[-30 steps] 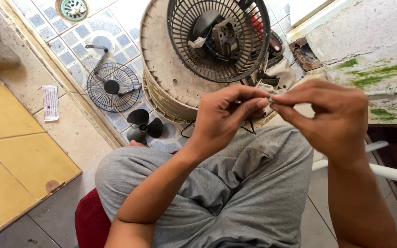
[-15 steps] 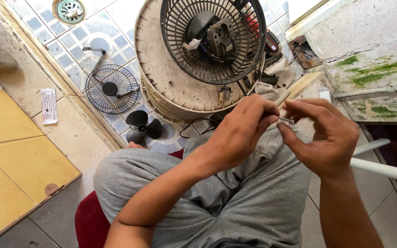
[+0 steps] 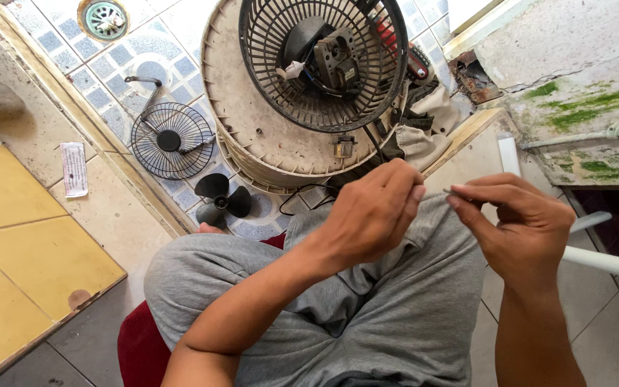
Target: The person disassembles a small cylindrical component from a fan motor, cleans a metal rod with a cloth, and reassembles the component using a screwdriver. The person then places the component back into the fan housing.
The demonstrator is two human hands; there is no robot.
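Note:
I sit with grey-trousered legs crossed. My left hand [image 3: 370,215] is curled above my knee, fingertips pinched toward my right hand [image 3: 521,226], which pinches a thin wire or pin [image 3: 447,191] between thumb and forefinger. What the left fingers hold is hidden. Just beyond my hands stands an opened fan: a black rear guard [image 3: 324,61] with the motor [image 3: 334,57] inside, leaning on a round cream housing [image 3: 252,136].
A small black wire grille [image 3: 171,140] and a black fan blade [image 3: 222,197] lie on the blue-tiled floor, with a floor drain [image 3: 104,18] at the top left. A white paper slip [image 3: 74,168] lies on the ledge. A mossy wall and white pipes [image 3: 607,261] are at the right.
My hands have drawn slightly apart and lowered toward my lap. The view has tilted, bringing the fan closer to the top of the frame.

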